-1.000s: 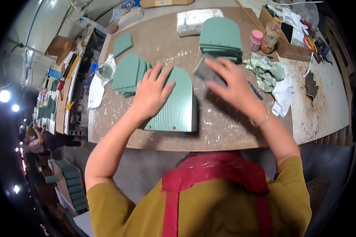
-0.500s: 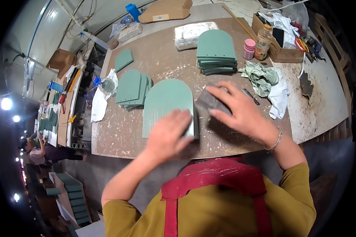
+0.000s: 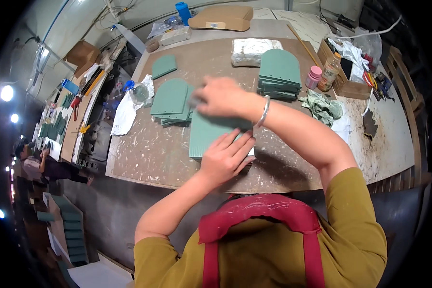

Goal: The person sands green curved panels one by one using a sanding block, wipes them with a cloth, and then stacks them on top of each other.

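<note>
A green round-topped panel (image 3: pixel 211 132) with fine grooves at its near end lies in front of me, raised on something mostly hidden. My left hand (image 3: pixel 228 156) rests flat on its near right corner, fingers stretched out. Reaching across the panel's far end, my right hand (image 3: pixel 221 98) is smeared by motion. It grips a dark grey block (image 3: pixel 195 100), apparently a sanding block, mostly covered by the fingers. Close by on the left is a stack of smaller green panels (image 3: pixel 170 98). Farther right stands a stack of larger green panels (image 3: pixel 279 67) with small holes along the near edge.
A single green piece (image 3: pixel 164 66) lies far left, near a white cloth (image 3: pixel 125 117) and a clear bottle (image 3: pixel 138 93). At right are a crumpled green cloth (image 3: pixel 321 106), a pink jar (image 3: pixel 313 77), an orange-capped bottle (image 3: pixel 330 72) and a wooden box (image 3: pixel 350 89). A white-wrapped bundle (image 3: pixel 254 50) sits behind.
My right hand has swept left with the block, from beside the panel to over its far end. The left hand stays on the panel's near right part. The whole view has shifted slightly.
</note>
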`<state>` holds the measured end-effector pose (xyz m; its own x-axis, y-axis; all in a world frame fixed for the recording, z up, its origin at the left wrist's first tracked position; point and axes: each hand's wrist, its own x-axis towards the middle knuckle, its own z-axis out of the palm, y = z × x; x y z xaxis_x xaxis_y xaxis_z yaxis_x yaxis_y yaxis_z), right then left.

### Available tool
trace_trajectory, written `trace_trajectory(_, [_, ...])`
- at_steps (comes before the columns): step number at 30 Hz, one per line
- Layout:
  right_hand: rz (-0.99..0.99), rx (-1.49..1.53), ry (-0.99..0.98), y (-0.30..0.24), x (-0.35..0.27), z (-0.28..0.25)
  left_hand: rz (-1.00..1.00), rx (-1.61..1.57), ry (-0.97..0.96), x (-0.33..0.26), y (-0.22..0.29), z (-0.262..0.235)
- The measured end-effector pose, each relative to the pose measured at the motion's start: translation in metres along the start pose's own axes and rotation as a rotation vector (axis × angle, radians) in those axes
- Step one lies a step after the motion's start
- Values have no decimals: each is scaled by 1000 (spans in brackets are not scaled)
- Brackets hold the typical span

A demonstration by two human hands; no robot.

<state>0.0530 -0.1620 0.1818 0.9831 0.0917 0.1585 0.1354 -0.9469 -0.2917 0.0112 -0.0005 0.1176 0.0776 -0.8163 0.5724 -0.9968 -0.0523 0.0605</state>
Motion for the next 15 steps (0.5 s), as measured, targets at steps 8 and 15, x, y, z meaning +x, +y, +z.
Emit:
trace_trajectory(8, [-437, 50, -289, -53, 9, -33, -35, -64, 71, -11, 7, 8])
trace_trajectory(15, [-238, -86, -197, -7, 27, -10, -58, -21, 90, -11, 8, 7])
